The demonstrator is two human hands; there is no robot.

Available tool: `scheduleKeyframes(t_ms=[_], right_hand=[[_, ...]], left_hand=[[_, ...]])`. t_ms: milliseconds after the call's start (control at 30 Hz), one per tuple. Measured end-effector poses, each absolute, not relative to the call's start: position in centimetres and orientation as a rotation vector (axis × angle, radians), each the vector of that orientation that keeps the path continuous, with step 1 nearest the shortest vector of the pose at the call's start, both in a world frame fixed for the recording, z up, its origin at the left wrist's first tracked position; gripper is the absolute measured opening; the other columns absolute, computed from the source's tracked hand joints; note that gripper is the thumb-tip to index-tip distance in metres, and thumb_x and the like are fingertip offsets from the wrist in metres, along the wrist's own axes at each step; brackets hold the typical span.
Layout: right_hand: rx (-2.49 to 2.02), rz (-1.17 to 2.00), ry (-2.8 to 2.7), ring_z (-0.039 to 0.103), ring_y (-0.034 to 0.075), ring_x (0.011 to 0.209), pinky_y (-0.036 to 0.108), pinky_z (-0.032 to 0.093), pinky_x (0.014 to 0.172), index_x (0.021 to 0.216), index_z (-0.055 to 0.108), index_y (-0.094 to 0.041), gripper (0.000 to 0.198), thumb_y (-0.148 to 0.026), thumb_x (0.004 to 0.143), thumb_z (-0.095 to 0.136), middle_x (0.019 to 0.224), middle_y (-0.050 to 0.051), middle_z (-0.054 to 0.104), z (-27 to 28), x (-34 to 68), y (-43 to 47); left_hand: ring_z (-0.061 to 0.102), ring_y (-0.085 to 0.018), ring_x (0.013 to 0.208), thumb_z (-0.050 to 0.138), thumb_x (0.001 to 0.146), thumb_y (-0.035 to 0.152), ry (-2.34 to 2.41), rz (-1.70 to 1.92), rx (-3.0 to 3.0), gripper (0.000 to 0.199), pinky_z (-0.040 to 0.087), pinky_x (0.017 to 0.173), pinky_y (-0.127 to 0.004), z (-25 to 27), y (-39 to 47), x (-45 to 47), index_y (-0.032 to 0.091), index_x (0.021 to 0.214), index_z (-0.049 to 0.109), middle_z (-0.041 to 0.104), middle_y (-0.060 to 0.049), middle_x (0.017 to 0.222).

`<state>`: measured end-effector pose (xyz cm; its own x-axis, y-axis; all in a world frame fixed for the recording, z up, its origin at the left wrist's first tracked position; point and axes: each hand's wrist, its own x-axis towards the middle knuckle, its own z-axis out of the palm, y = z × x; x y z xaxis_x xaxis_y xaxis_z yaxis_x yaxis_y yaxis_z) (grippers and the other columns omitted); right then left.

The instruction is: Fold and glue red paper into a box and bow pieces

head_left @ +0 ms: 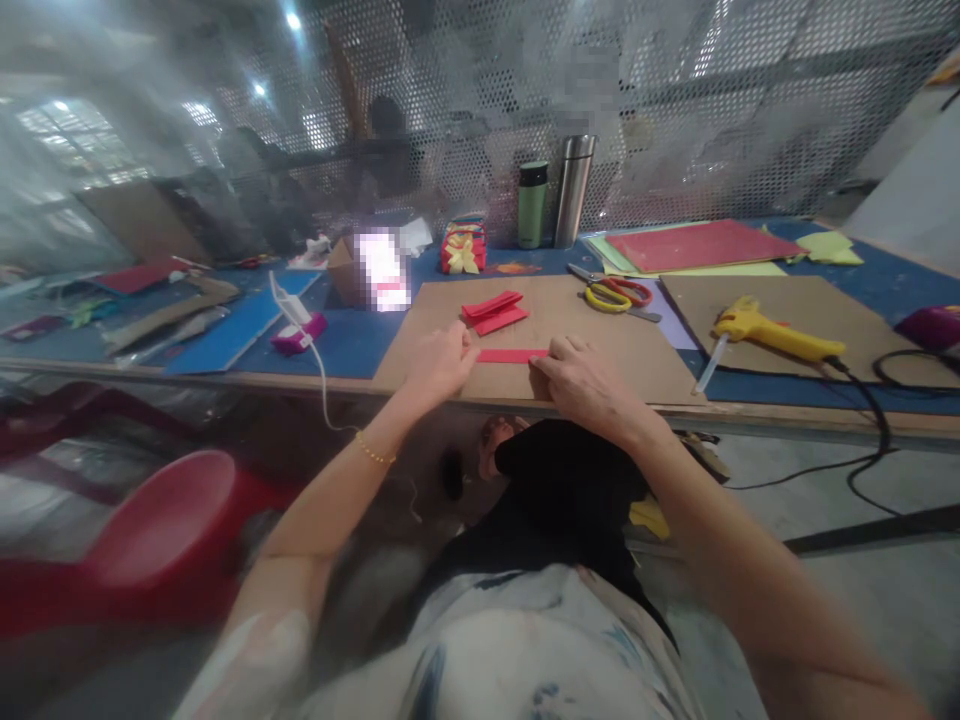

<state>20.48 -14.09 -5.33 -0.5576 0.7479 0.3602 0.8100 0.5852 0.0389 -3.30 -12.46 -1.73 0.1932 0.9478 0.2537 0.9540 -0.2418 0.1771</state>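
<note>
A narrow red paper strip lies flat on the brown cardboard, stretched between my two hands. My left hand is closed at the strip's left end, fingers bent over it. At the other end, my right hand is closed with thumb and fingers pressed on the paper. Just beyond the strip sits a folded red paper piece. Yellow-handled scissors and red-handled scissors lie overlapping farther right on the cardboard.
A yellow glue gun with a cord rests on another cardboard sheet at right. A green tumbler and a steel flask stand at the back. Left are a bright screen, a purple power adapter and a red stool.
</note>
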Motion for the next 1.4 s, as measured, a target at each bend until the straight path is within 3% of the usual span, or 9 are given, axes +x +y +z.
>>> scheduleKeyframes(t_ms=[133,267,600,933,1400], right_hand=[[-1.254,-0.293,-2.516,0.046,0.028,0.094,0.038,0.028,0.078,0.108,0.078,-0.013,0.031,-0.008,0.101,0.048,0.099,0.016,0.061,-5.5,20.6,-14.0],[-1.270,-0.296,-2.506,0.047,0.029,0.096,0.038,0.029,0.079,0.107,0.078,-0.013,0.032,-0.007,0.100,0.047,0.101,0.017,0.062,-5.6,20.6,-14.1],[-1.281,-0.293,-2.494,0.048,0.029,0.097,0.037,0.028,0.079,0.109,0.078,-0.014,0.032,-0.011,0.103,0.047,0.102,0.017,0.063,-5.7,20.5,-14.1],[-1.241,-0.283,-2.473,0.047,0.028,0.091,0.037,0.029,0.078,0.106,0.079,-0.015,0.032,-0.013,0.103,0.047,0.097,0.015,0.061,-6.1,20.8,-14.1],[-1.263,-0.241,-2.495,0.047,0.029,0.095,0.038,0.028,0.078,0.110,0.078,-0.015,0.034,-0.012,0.101,0.046,0.102,0.017,0.062,-5.8,20.8,-14.2]], left_hand=[[0.063,-0.027,0.086,0.066,0.098,0.045,-2.025,-0.367,-2.472,0.030,0.044,0.083,-0.039,-1.1,-11.3,-2.2,0.019,0.082,0.066,0.070,-0.010,0.083],[0.062,-0.028,0.086,0.065,0.094,0.052,-2.046,-0.249,-2.467,0.034,0.042,0.080,-0.038,-0.8,-11.0,-1.7,0.021,0.078,0.060,0.066,-0.009,0.081],[0.054,-0.019,0.069,0.066,0.083,0.041,-2.118,-0.220,-2.705,0.027,0.033,0.063,-0.035,-0.3,-9.5,-3.3,0.024,0.070,0.050,0.062,-0.004,0.073],[0.048,-0.015,0.066,0.064,0.083,0.023,-2.156,-0.346,-2.886,0.023,0.033,0.063,-0.033,0.0,-9.8,-4.8,0.022,0.066,0.049,0.054,0.001,0.065],[0.055,-0.016,0.071,0.068,0.081,0.025,-2.218,-0.279,-2.738,0.018,0.036,0.064,-0.031,-0.7,-8.5,-8.2,0.021,0.068,0.055,0.061,-0.001,0.071]])
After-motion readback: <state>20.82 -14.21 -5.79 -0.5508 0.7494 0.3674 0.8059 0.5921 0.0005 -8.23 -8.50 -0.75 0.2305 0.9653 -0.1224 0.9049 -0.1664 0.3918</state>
